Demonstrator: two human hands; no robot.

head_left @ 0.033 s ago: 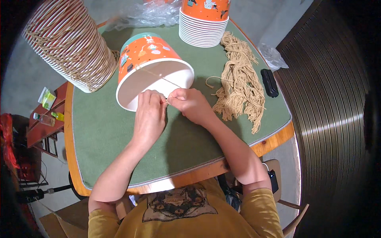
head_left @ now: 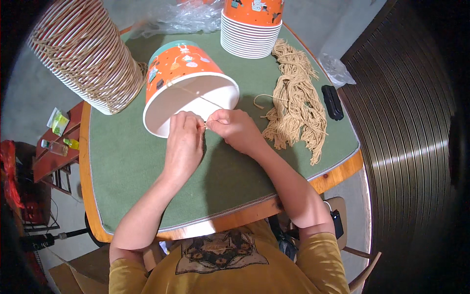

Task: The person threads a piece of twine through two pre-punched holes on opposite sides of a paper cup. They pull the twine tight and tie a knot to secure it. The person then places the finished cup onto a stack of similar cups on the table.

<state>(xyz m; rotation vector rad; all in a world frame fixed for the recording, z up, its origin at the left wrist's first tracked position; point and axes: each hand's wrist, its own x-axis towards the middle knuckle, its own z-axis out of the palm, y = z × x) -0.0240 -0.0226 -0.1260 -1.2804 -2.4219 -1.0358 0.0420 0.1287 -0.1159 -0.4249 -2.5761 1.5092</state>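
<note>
An orange paper bucket (head_left: 183, 66) with printed figures and a green base lies tilted on its side, its white inside facing me. A beige cord (head_left: 208, 101) crosses the bucket's mouth from a spot near the upper left rim. My right hand (head_left: 236, 128) pinches this cord between thumb and forefinger, just below the rim. Beside it, my left hand (head_left: 183, 142) is closed at the bucket's lower rim, its fingertips meeting the right ones at a small bit of cord. The left thumb is mostly hidden, as is the exact spot where the cord meets the rim.
A tall leaning stack of corded buckets (head_left: 88, 56) stands at the left, other nested buckets (head_left: 251, 32) at the back. A bundle of beige cords (head_left: 296, 103) lies right, near a black object (head_left: 332, 102). Clear plastic (head_left: 178, 20) lies behind. The green-covered table (head_left: 132, 191) has a wooden edge.
</note>
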